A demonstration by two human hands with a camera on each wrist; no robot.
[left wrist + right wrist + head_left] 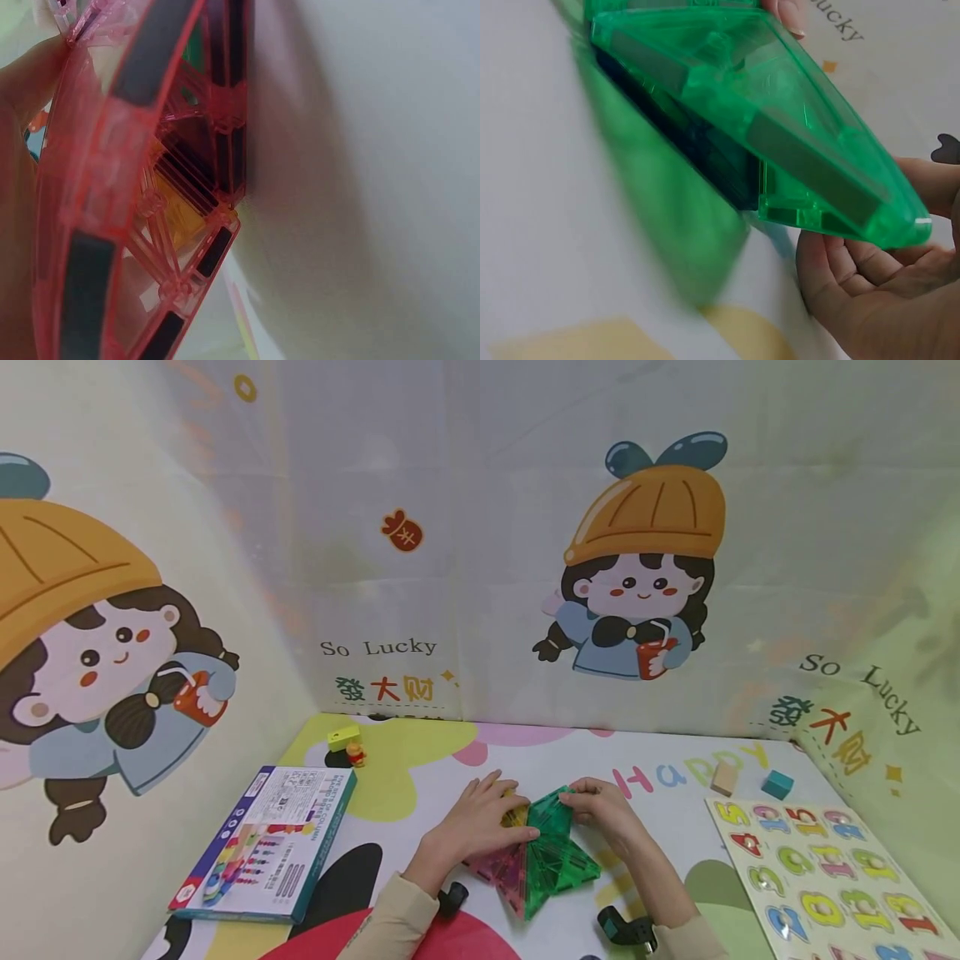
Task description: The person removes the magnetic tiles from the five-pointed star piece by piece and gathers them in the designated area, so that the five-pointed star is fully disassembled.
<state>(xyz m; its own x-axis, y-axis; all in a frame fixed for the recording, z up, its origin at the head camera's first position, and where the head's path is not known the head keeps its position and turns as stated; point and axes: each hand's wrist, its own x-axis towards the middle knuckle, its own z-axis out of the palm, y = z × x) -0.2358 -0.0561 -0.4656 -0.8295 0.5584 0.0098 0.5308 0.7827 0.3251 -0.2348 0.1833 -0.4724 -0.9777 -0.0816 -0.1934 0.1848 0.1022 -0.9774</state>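
Your two hands sit on opposite sides of a star-shaped tile build (pixel 551 860), low in the middle of the head view.
Your left hand (pixel 480 818) lies with fingers spread over the build's yellow and pink side, thumb on top, hiding much of the yellow piece; your right hand (pixel 606 814) pinches the upper tip of its green side. A dark wrist device (pixel 453 900) shows beside your left sleeve, another (pixel 626 928) beside your right. At lower left of the frame, a boxed set (pixel 262 843) lies on the worktop (pixel 393 831), with a yellow block (pixel 343 737) and a small figurine (pixel 356 755) just beyond it. At lower right, a number board (pixel 813 860) runs out of frame, a tan block (pixel 723 778) and a teal block (pixel 777 785) just above it.
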